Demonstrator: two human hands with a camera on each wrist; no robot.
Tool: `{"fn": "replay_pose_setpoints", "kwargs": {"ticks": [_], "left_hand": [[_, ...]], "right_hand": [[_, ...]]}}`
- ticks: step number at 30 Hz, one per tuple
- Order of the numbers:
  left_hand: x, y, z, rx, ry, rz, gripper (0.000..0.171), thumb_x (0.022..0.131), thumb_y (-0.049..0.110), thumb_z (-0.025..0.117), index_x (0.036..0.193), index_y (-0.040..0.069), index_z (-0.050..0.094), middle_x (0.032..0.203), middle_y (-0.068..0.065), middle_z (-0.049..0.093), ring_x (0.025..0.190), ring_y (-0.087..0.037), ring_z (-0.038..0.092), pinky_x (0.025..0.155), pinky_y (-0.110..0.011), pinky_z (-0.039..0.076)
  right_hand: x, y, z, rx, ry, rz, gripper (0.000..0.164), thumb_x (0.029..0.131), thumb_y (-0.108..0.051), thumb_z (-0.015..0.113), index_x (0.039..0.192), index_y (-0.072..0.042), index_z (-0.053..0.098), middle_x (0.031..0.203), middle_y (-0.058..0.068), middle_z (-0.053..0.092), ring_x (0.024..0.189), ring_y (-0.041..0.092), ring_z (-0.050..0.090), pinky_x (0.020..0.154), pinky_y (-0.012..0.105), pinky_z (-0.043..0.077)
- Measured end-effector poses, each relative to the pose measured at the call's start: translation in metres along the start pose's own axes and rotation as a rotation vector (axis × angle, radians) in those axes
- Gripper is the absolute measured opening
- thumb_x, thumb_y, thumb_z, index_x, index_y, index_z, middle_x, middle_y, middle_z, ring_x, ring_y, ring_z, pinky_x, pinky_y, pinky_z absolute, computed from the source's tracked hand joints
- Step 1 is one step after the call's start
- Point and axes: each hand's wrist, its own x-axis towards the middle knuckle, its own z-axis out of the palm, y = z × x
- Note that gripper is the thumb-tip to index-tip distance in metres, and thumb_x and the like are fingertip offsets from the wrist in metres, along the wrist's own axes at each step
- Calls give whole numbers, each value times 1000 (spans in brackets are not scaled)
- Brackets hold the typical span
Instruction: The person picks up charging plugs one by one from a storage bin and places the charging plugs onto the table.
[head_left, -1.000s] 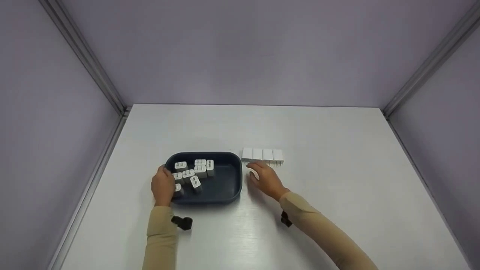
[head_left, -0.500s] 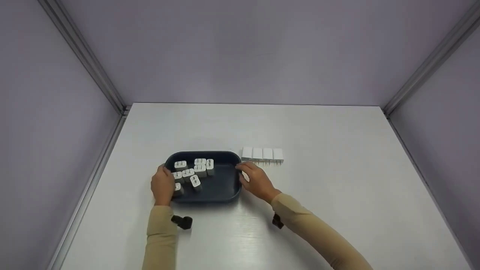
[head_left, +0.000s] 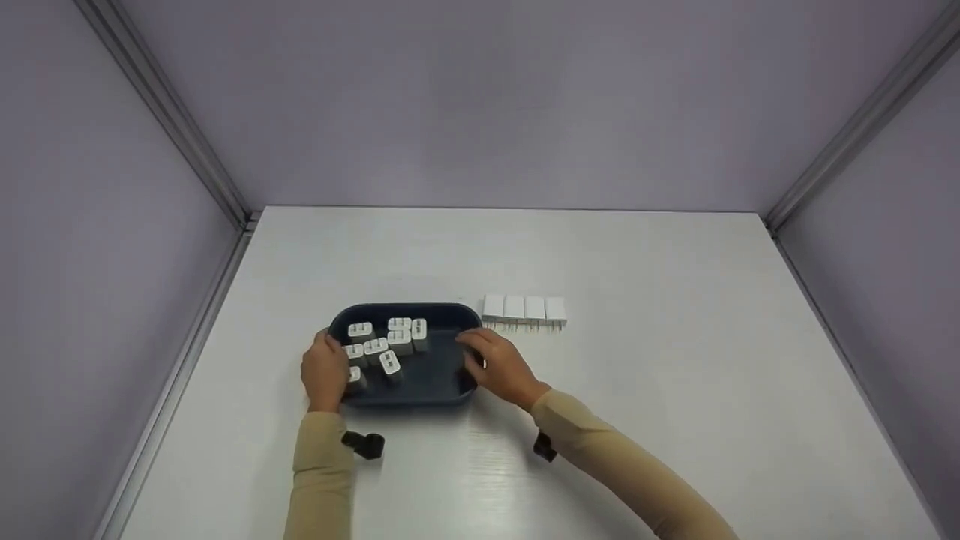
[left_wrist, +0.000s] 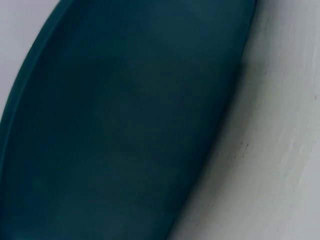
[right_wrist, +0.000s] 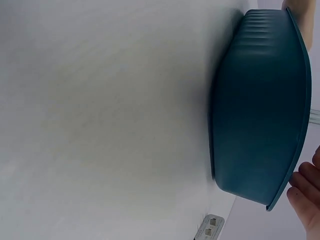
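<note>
My left hand [head_left: 325, 373] grips the left rim of a dark blue plastic tray [head_left: 431, 382]. Several small white blocks [head_left: 400, 341] with dark markings on their upper faces sit in the tray's left half. Over the tray's right rim reaches my right hand [head_left: 508, 370], its thumb and fingers bent but apart, with nothing between them. In the right wrist view, the fingertips of that right hand [right_wrist: 307, 187] are right at the rim of the tray [right_wrist: 260, 110]. The left wrist view shows only the tray's outer wall [left_wrist: 125, 120] and tabletop.
Just right of the tray's far corner, a row of several white blocks [head_left: 524, 308] lies with thin pins toward me. One block [right_wrist: 210, 227] shows two square openings in the right wrist view. Grey walls [head_left: 495, 105] enclose the white table [head_left: 675, 337].
My right hand has moved left, from beside the row of white blocks to over the tray's right end. The left hand stays on the rim and the blocks have not moved.
</note>
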Motion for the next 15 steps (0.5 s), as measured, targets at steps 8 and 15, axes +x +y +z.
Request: {"fn": "replay_pose_setpoints", "kwargs": {"ticks": [8,15], "left_hand": [[1,-2,0,-11,-20,-7,43,101,16,31,127,-10,55,118,-33,64,103,-50,63,86,-58,49],[3,-1,0,-29,-43,-30,44,101,16,30,129,-10,53,122,-34,61,107,-50,61,89,-58,48]], "right_hand": [[8,-13,2,60,-69,59,25,86,-4,67,112,-3,66,110,9,67,103,21,67,86,32,55],[12,-20,4,99,-105,96,25,87,-5,66,112,-5,66,109,9,68,104,21,67,87,33,55]]}}
